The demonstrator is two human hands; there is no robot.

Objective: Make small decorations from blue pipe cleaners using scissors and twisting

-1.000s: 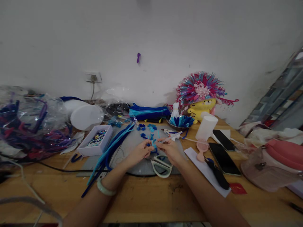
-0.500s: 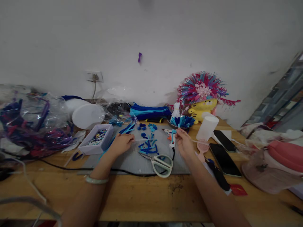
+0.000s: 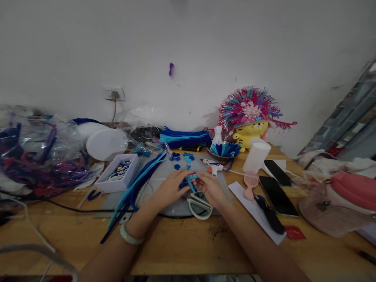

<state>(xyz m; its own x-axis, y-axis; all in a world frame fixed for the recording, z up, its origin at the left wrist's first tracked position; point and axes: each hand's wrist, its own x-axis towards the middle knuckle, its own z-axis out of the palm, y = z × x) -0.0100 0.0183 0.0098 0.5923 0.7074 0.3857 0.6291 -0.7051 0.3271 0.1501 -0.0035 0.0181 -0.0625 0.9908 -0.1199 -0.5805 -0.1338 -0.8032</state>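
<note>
A short bent piece of light-blue pipe cleaner [image 3: 192,177] is between my two hands, above the grey mat [image 3: 152,186]. My right hand [image 3: 210,189] pinches it in the fingertips. My left hand [image 3: 172,188] meets it from the other side, its fingers curved around the piece. Just below the hands lie scissors with pale handles [image 3: 202,211], their blades mostly covered. Small blue curled pieces [image 3: 188,157] rest beyond the fingers, and cut blue bits are partly hidden under the hands. A white glue gun [image 3: 216,169] lies behind my right hand.
Long blue pipe cleaners [image 3: 135,188] lie left of the mat, beside a white box of beads [image 3: 117,174]. A bowl of blue pieces [image 3: 225,150], a white cylinder [image 3: 257,156], a pink brush [image 3: 250,184] and phones [image 3: 277,196] stand or lie right. A black cable [image 3: 79,210] crosses the front.
Both hands have come together over the mat. My right hand has brought the light-blue piece leftward from near the glue gun, and my left hand has moved right to meet it.
</note>
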